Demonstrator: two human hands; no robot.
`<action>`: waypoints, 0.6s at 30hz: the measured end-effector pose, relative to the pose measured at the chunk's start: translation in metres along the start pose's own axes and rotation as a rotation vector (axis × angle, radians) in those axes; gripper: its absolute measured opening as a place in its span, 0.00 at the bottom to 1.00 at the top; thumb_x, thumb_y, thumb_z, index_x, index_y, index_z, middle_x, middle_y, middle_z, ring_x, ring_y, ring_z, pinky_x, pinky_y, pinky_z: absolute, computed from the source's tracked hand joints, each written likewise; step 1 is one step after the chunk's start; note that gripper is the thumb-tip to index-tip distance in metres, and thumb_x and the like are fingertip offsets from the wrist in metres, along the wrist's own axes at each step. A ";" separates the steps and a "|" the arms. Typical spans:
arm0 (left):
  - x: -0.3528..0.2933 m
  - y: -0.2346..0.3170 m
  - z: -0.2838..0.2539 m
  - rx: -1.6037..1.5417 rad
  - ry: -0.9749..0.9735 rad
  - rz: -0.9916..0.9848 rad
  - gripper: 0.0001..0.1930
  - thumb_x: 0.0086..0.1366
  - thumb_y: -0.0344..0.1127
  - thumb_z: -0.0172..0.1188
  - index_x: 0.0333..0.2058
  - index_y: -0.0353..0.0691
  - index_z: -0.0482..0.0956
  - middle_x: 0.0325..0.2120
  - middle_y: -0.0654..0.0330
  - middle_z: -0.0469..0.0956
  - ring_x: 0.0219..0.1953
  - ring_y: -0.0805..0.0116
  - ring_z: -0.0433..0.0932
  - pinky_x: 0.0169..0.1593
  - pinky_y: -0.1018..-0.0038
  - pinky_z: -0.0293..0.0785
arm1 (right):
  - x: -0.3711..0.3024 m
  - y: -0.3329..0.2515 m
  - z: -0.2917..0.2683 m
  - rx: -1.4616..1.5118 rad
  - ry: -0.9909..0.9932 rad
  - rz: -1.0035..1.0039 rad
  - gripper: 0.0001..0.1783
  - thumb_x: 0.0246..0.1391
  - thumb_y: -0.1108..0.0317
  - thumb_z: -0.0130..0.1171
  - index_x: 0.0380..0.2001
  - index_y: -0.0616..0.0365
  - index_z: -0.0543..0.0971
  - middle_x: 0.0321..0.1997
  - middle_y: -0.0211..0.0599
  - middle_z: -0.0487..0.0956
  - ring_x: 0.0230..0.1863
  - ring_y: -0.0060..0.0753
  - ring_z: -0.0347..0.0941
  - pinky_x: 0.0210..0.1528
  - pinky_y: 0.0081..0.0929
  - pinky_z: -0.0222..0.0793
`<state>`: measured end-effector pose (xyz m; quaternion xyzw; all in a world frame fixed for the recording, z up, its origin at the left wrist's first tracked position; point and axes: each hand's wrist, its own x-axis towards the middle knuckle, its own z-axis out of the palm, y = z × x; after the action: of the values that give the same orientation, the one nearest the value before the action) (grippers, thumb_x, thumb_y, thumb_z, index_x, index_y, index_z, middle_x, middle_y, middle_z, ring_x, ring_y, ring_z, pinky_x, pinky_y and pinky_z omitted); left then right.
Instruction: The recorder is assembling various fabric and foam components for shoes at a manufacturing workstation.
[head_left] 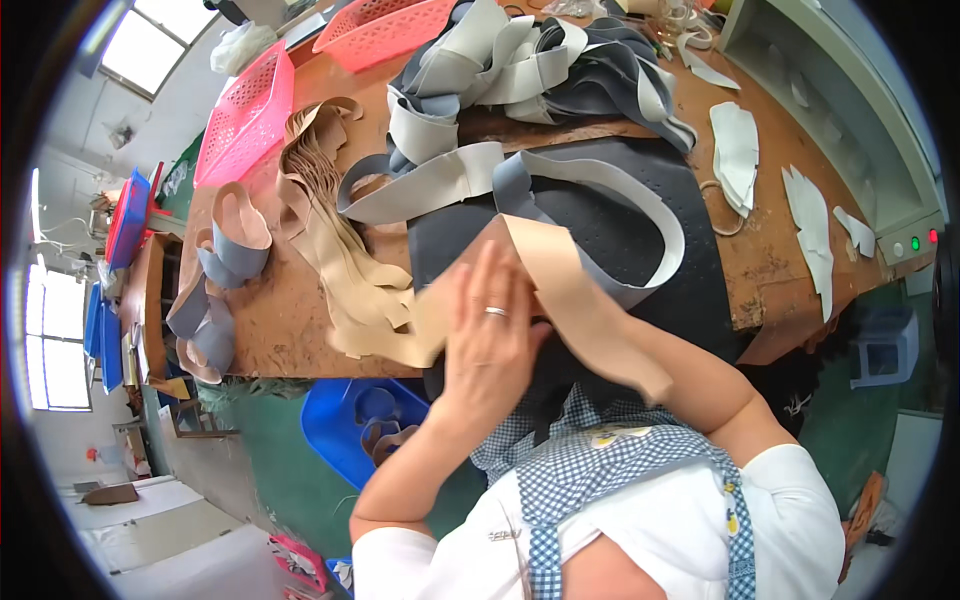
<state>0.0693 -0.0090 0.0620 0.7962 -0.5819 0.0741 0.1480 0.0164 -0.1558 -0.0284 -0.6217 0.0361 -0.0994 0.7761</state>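
Observation:
A tan strip [560, 265] of leather-like material is folded over at a peak, with one end hanging down to the right across my right forearm [690, 375]. My left hand [490, 325], with a silver ring, lies against the strip, fingers stretched out flat and close together. Folds of the strip cover my right hand, so its fingers are hidden. Beneath both hands is a black mat [610, 180] with small holes. Just beyond the peak, a long grey-white strip [655, 215] curves in a loop over the mat. To the left lies a bundle of tan strips [335, 235].
Grey and white strips [480, 60] are heaped at the back. Pink baskets [245, 115] stand far left, near curled grey-pink strips [235, 235]. White cut pieces [735, 150] lie right, beside a machine housing [850, 130]. A blue tub [350, 430] is below the table's edge.

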 end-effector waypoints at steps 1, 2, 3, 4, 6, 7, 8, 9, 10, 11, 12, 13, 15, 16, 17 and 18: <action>-0.008 -0.001 0.009 -0.062 -0.094 -0.016 0.37 0.60 0.39 0.63 0.62 0.22 0.62 0.67 0.41 0.56 0.72 0.44 0.48 0.73 0.53 0.44 | -0.003 -0.027 -0.003 -0.118 -0.010 0.096 0.29 0.62 0.64 0.56 0.64 0.61 0.65 0.65 0.39 0.70 0.63 0.35 0.69 0.63 0.27 0.66; -0.008 0.005 0.011 -0.076 -0.132 -0.010 0.45 0.59 0.46 0.64 0.67 0.25 0.54 0.70 0.41 0.49 0.74 0.47 0.43 0.73 0.54 0.41 | -0.001 -0.040 0.011 0.488 0.332 0.443 0.28 0.62 0.60 0.58 0.60 0.62 0.68 0.61 0.39 0.73 0.59 0.38 0.73 0.59 0.31 0.71; -0.009 0.008 0.010 -0.088 -0.139 -0.011 0.45 0.59 0.46 0.64 0.67 0.25 0.54 0.70 0.41 0.49 0.74 0.47 0.43 0.73 0.54 0.41 | 0.000 -0.023 -0.011 0.549 0.167 0.486 0.29 0.64 0.55 0.55 0.60 0.63 0.68 0.61 0.43 0.73 0.57 0.40 0.75 0.55 0.33 0.75; -0.009 0.008 0.005 -0.136 -0.165 -0.023 0.47 0.59 0.48 0.64 0.68 0.26 0.51 0.70 0.41 0.48 0.74 0.46 0.42 0.74 0.55 0.40 | -0.008 -0.024 -0.009 0.453 0.223 0.463 0.28 0.65 0.54 0.54 0.61 0.63 0.67 0.61 0.44 0.72 0.58 0.41 0.74 0.55 0.33 0.75; -0.010 0.006 0.002 -0.141 -0.200 -0.043 0.52 0.58 0.54 0.64 0.69 0.25 0.46 0.71 0.40 0.45 0.74 0.46 0.40 0.74 0.57 0.37 | -0.013 -0.045 0.002 0.348 0.257 0.451 0.28 0.66 0.54 0.52 0.61 0.62 0.67 0.61 0.46 0.72 0.59 0.41 0.74 0.55 0.33 0.75; -0.010 0.008 0.003 -0.143 -0.196 -0.053 0.52 0.58 0.54 0.64 0.69 0.25 0.46 0.71 0.40 0.45 0.74 0.46 0.40 0.74 0.57 0.37 | -0.015 -0.047 0.002 0.331 0.231 0.423 0.28 0.67 0.54 0.51 0.62 0.61 0.66 0.60 0.46 0.72 0.59 0.41 0.74 0.55 0.33 0.75; -0.008 0.007 0.003 -0.168 -0.178 -0.055 0.52 0.59 0.56 0.63 0.68 0.25 0.46 0.71 0.39 0.45 0.74 0.46 0.40 0.74 0.58 0.37 | -0.014 -0.048 0.002 0.317 0.202 0.390 0.27 0.67 0.54 0.51 0.62 0.61 0.66 0.60 0.46 0.72 0.59 0.41 0.74 0.55 0.32 0.75; -0.005 0.006 0.004 -0.193 -0.157 -0.050 0.52 0.60 0.57 0.62 0.68 0.24 0.46 0.71 0.38 0.44 0.74 0.46 0.40 0.74 0.58 0.37 | -0.015 -0.041 -0.002 0.313 0.195 0.385 0.27 0.67 0.54 0.51 0.62 0.61 0.66 0.60 0.46 0.72 0.59 0.41 0.74 0.55 0.32 0.75; -0.003 0.005 0.005 -0.160 -0.148 -0.044 0.54 0.60 0.59 0.61 0.68 0.23 0.46 0.70 0.36 0.44 0.74 0.46 0.40 0.74 0.58 0.37 | -0.016 -0.027 -0.009 0.395 0.191 0.375 0.26 0.67 0.56 0.51 0.62 0.60 0.66 0.60 0.45 0.73 0.58 0.39 0.74 0.55 0.32 0.75; -0.004 0.002 0.004 -0.150 -0.145 -0.053 0.54 0.60 0.59 0.61 0.68 0.23 0.46 0.70 0.36 0.44 0.74 0.46 0.40 0.74 0.58 0.37 | -0.013 -0.028 -0.004 0.482 0.182 0.370 0.25 0.67 0.57 0.51 0.62 0.60 0.66 0.60 0.44 0.73 0.57 0.38 0.75 0.55 0.32 0.76; -0.006 -0.001 0.002 -0.150 -0.135 -0.082 0.54 0.60 0.60 0.61 0.68 0.23 0.46 0.70 0.36 0.43 0.74 0.46 0.40 0.74 0.58 0.37 | -0.013 -0.032 0.000 0.486 0.168 0.368 0.25 0.67 0.57 0.51 0.62 0.60 0.66 0.60 0.44 0.73 0.57 0.38 0.75 0.55 0.32 0.76; -0.007 -0.004 0.001 -0.150 -0.125 -0.110 0.55 0.59 0.61 0.61 0.68 0.23 0.45 0.70 0.36 0.43 0.74 0.46 0.40 0.74 0.58 0.37 | -0.016 -0.040 0.003 0.387 0.148 0.379 0.25 0.66 0.60 0.52 0.62 0.60 0.66 0.60 0.44 0.73 0.56 0.36 0.75 0.54 0.32 0.75; -0.007 -0.011 0.000 -0.142 -0.108 -0.131 0.55 0.59 0.60 0.62 0.68 0.24 0.44 0.71 0.37 0.43 0.74 0.46 0.40 0.74 0.57 0.38 | -0.019 -0.048 0.009 0.289 0.117 0.377 0.25 0.65 0.63 0.53 0.62 0.60 0.66 0.60 0.43 0.74 0.54 0.33 0.76 0.54 0.31 0.75; -0.007 -0.015 0.000 -0.147 -0.097 -0.146 0.56 0.58 0.59 0.63 0.69 0.25 0.43 0.71 0.38 0.42 0.74 0.46 0.39 0.74 0.57 0.38 | -0.024 -0.046 0.008 0.038 0.059 0.249 0.24 0.64 0.67 0.53 0.61 0.61 0.68 0.58 0.43 0.75 0.53 0.32 0.76 0.54 0.30 0.74; -0.007 -0.017 0.001 -0.137 -0.094 -0.147 0.56 0.58 0.59 0.63 0.69 0.25 0.43 0.71 0.38 0.42 0.74 0.46 0.39 0.74 0.57 0.38 | -0.027 -0.044 0.007 -0.211 0.007 0.120 0.23 0.62 0.71 0.53 0.60 0.62 0.69 0.57 0.42 0.77 0.52 0.30 0.76 0.53 0.29 0.74; -0.006 -0.019 0.002 -0.133 -0.084 -0.155 0.56 0.58 0.59 0.63 0.69 0.25 0.43 0.71 0.38 0.43 0.74 0.47 0.39 0.74 0.57 0.39 | -0.028 -0.041 0.007 -0.208 0.003 0.112 0.23 0.62 0.71 0.53 0.60 0.62 0.69 0.57 0.42 0.77 0.52 0.30 0.76 0.53 0.29 0.74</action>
<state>0.0850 0.0010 0.0560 0.8296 -0.5281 -0.0100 0.1813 -0.0142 -0.1517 0.0114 -0.6956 0.0821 -0.0525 0.7118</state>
